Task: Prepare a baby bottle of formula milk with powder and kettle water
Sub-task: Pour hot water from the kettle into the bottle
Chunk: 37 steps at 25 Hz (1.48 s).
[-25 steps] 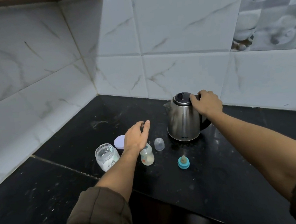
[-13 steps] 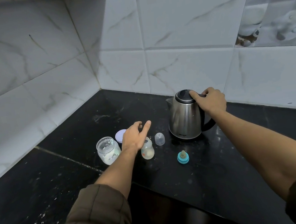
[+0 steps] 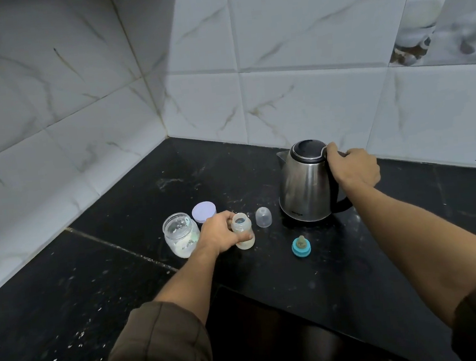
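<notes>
Here, left to right along the black counter (image 3: 384,268), set in a corner of white marble-look tiles:

- Glass powder jar (image 3: 181,234), open, w/ white formula powder low inside. Stands upright at the far left of the group, probably kept near the bottle for easy scooping.
- Lilac jar lid (image 3: 203,212) lies flat just behind the jar, off and out of the way so the jar mouth stays free.
- Left hand (image 3: 218,234) is wrapped round the baby bottle (image 3: 243,230): thumb across the front, fingers curled behind the neck. Bottle stands upright on the counter, top off, mouth open; looks like pale contents low inside, hard to tell what. Grip seems meant to steady it for pouring, since a small light bottle tips easily.
- Clear dome cap (image 3: 263,217) stands just right of the bottle, between it and the kettle, parked till the end.
- Blue ring w/ teat (image 3: 301,246) sits nearer the viewer, apart from the rest, teat up, likely to keep it clean.
- Steel kettle (image 3: 306,182) stands upright on the counter, lid shut, spout facing left toward the bottle.
- Right hand (image 3: 352,168) is closed round the kettle handle from the right, thumb by the lid edge. Kettle not yet lifted; next move is likely lift + pour.
</notes>
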Each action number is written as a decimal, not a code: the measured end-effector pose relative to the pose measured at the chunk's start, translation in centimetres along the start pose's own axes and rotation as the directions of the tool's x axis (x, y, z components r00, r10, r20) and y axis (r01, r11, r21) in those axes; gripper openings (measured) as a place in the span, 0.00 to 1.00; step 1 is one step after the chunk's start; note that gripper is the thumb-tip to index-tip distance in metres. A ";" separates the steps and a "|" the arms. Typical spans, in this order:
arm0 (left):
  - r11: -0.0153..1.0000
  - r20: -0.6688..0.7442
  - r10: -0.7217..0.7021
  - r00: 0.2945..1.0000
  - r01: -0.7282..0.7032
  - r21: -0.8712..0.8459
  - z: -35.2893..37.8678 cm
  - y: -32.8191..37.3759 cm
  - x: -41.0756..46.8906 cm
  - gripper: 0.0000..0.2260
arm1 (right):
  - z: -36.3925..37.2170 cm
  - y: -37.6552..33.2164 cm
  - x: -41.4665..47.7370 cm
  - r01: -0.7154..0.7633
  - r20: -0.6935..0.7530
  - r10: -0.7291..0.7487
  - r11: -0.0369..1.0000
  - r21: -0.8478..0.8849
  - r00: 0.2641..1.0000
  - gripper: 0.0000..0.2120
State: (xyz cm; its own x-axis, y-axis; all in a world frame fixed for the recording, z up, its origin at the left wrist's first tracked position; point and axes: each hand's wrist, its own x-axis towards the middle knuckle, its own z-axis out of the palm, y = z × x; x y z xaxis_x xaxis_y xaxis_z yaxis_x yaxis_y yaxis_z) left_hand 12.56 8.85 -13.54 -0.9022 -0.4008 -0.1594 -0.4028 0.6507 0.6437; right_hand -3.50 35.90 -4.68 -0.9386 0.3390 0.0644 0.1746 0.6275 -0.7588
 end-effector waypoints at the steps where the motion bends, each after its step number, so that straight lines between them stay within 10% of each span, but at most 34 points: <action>1: 1.000 0.002 0.017 1.000 -0.017 0.009 0.1 -0.1 -0.1 0.21 | 0.0 0.0 -0.1 -0.022 -0.002 0.022 0.999 0.023 1.000 0.31; 15: 0.995 -0.152 0.096 0.984 -0.099 -0.014 0.8 8.5 2.8 0.24 | -0.3 0.9 0.4 -0.040 -0.025 0.046 0.979 0.201 0.999 0.26; 37: 0.986 -0.122 0.159 0.980 -0.151 0.074 0.5 10.7 7.6 0.18 | -1.9 -6.7 4.6 0.484 0.039 -0.484 0.863 -0.145 0.874 0.22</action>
State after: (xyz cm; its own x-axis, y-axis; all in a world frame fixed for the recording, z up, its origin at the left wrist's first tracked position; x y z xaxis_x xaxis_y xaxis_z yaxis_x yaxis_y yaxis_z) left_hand 1.27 13.10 -8.29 -0.9293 -0.3673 0.0375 -0.2719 0.7496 0.6035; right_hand -8.45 34.60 1.97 -0.9169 -0.0347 0.3977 -0.2603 0.8072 -0.5298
